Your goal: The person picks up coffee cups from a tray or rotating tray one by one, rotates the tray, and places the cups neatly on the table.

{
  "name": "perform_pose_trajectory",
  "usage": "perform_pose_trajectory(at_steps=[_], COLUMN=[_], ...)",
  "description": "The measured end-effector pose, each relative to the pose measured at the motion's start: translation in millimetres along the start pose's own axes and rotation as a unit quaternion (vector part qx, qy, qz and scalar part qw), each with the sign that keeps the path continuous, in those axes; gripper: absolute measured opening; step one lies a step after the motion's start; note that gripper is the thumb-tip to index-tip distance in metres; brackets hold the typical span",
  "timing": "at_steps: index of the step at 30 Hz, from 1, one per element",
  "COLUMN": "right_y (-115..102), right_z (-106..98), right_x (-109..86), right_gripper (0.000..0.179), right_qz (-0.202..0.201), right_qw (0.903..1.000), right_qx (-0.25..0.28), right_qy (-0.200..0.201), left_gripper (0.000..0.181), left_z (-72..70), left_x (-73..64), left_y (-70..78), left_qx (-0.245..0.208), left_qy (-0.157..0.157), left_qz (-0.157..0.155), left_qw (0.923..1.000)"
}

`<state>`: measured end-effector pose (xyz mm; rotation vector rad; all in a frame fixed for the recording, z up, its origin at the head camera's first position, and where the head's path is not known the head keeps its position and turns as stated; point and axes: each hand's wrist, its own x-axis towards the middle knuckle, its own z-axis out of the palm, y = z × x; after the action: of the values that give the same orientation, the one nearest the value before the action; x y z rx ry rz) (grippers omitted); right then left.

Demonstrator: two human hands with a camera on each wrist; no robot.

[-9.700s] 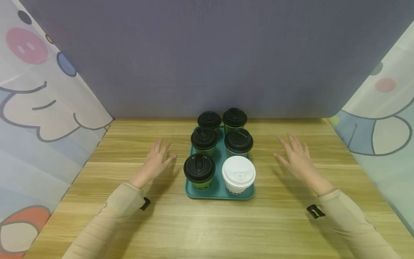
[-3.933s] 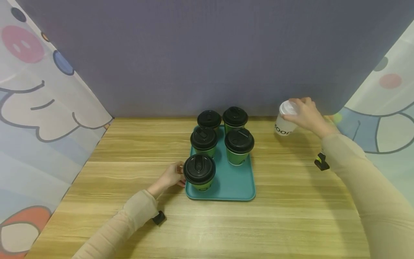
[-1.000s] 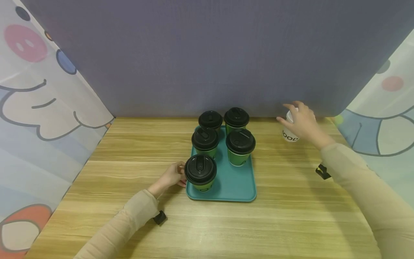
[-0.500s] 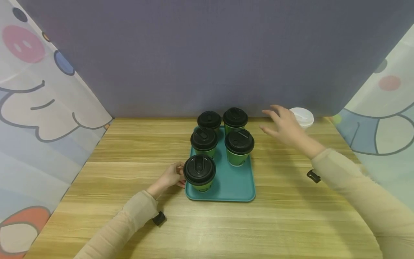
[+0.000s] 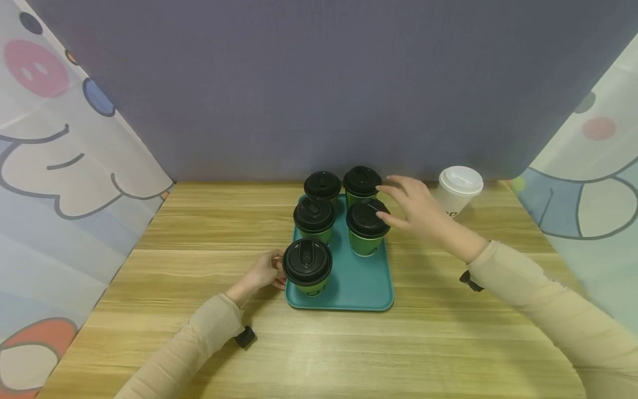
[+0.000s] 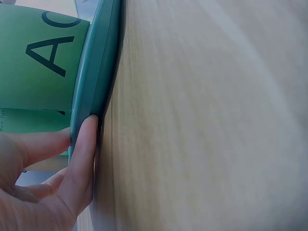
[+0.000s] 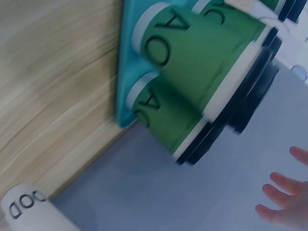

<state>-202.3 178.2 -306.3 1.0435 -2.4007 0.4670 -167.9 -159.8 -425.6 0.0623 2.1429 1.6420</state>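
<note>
A teal tray [image 5: 359, 288] holds several green paper cups with black lids. My left hand [image 5: 263, 271] pinches the tray's left rim between thumb and fingers, beside the front-left cup [image 5: 307, 266]; the left wrist view shows the rim [image 6: 96, 67] between them. My right hand [image 5: 416, 208] is spread with nothing in it. It hovers at the right side of the middle-right cup [image 5: 368, 227], thumb tip over the lid's edge. Whether it touches that lid I cannot tell. The white-lidded cup [image 5: 459, 185] stands upright on the table, behind the right hand.
A back-left cup [image 5: 322, 185], a back-right cup [image 5: 362, 182] and a middle-left cup [image 5: 314, 219] share the tray. The wooden table [image 5: 319, 354] ends at a grey panel [image 5: 319, 88] behind, with printed curtains on both sides.
My right hand carried the white cup from the tray to the table's back right and let it go. It then moved left toward the tray. My left hand came to the tray's rim and stayed.
</note>
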Motion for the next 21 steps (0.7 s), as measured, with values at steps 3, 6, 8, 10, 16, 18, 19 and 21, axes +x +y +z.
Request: perform_pose_trajectory(at_steps=[3,6,8,10,16,18,19,21], right_y=[-11,-22,-27,-31,-43,-48,-51,-56], right_z=[1,4,7,11,18,19,20,21], right_x=[1.5,3.0,4.3,5.7,8.7,8.7,8.6,8.3], right_gripper=[0.066,0.064,0.062,0.061,0.058,0.057,0.057,0.054], right_qz=[-0.02,-0.046,-0.069,-0.091,-0.115,-0.109,-0.106,-0.097], right_qw=[0.9998,0.9989,0.9975,0.9956,0.9927,0.9932,0.9932,0.993], right_qx=[0.004,0.011,0.013,0.016,0.033,0.038,0.04,0.045], right_qy=[-0.006,-0.005,0.005,0.018,0.009,-0.013,-0.025,-0.05], left_gripper=[0.04,0.04,0.04,0.039,0.038,0.039,0.039,0.039], left_z=[0.4,0.9,0.8,0.4,-0.5,-0.3,-0.3,-0.1], left_x=[-0.1,-0.3,-0.6,-0.9,-0.5,-0.1,0.0,0.5], left_y=[-0.5,-0.3,-0.2,0.2,-0.1,-0.4,-0.5,-0.8], left_qx=[0.001,0.0,-0.001,-0.002,-0.003,-0.005,-0.005,-0.004], left_qy=[0.001,0.003,0.002,0.001,-0.006,-0.006,-0.006,-0.005], left_qz=[-0.001,-0.004,-0.004,-0.001,0.006,0.005,0.004,0.004], left_qw=[1.0,1.0,1.0,1.0,1.0,1.0,1.0,1.0])
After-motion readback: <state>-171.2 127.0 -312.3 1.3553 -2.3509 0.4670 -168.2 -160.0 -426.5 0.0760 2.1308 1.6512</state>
